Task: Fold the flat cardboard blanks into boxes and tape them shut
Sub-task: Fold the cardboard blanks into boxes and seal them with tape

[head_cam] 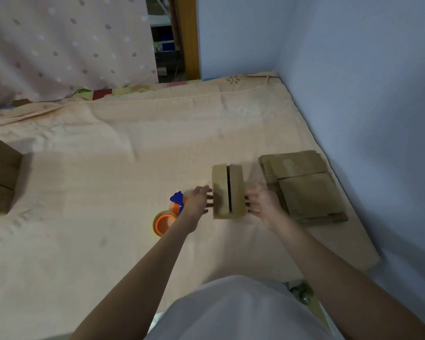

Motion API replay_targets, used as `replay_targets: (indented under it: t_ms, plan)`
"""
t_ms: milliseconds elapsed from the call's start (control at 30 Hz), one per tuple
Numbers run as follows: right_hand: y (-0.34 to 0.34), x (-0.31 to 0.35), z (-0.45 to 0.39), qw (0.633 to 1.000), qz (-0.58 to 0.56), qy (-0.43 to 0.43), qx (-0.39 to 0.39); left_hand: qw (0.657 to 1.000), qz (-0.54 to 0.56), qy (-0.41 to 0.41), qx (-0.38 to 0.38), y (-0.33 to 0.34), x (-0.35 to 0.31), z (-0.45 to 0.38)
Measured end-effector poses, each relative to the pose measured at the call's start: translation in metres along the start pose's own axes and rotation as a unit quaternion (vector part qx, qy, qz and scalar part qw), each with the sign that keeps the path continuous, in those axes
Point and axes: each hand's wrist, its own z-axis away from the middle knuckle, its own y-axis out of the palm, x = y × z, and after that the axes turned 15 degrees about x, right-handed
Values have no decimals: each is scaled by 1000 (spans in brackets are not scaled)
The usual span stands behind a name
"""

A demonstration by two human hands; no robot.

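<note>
A small cardboard box stands on the peach bed sheet, its two top flaps folded down with a dark gap between them. My left hand touches its left side with fingers spread and fairly straight. My right hand touches its right side the same way. A stack of flat cardboard blanks lies just right of the box. An orange and blue tape dispenser with a roll of tape sits left of my left wrist. The picture is slightly blurred by motion.
Folded cardboard boxes are stacked at the left edge of the bed. A blue wall runs along the right side and back corner. A spotted curtain hangs at the back left beside a wooden door frame.
</note>
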Motion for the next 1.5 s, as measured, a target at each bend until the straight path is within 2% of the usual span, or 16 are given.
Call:
replay_targets:
  t_ms: [100,233,333,467,667,867,967,1100,1200,1300,1433,1500]
  plan:
    - [-1,-19,-4,996,50,58,37,994,-82,-56,37,0,21,-4]
    - [11,-22,-4,985,172,27,8,987,-147,-39,44,7,27,0]
    - [20,-16,-2,957,290,4,8,973,-227,-27,27,15,24,1]
    - [26,-14,-6,928,371,16,-14,958,-287,-18,8,20,28,-3]
    - [31,-14,-4,913,406,15,-36,955,-296,-13,-7,21,32,-3]
    - [24,-16,-7,922,387,6,-16,947,-319,-35,10,22,33,-7]
    - [19,-15,-8,932,362,-5,-8,939,-342,-48,-5,22,31,-8]
    - [7,-17,-12,954,298,17,-17,959,-279,-44,10,14,32,-7]
    - [-2,-18,-14,956,291,31,-21,986,-139,-31,87,-3,27,3]
    - [-6,-16,-17,964,262,47,-1,984,-36,-41,169,-26,27,13]
    - [-7,-10,-12,970,233,58,25,985,-2,-44,165,-31,31,16]
    - [-7,-7,-9,962,267,58,28,986,-17,-46,160,-28,31,16]
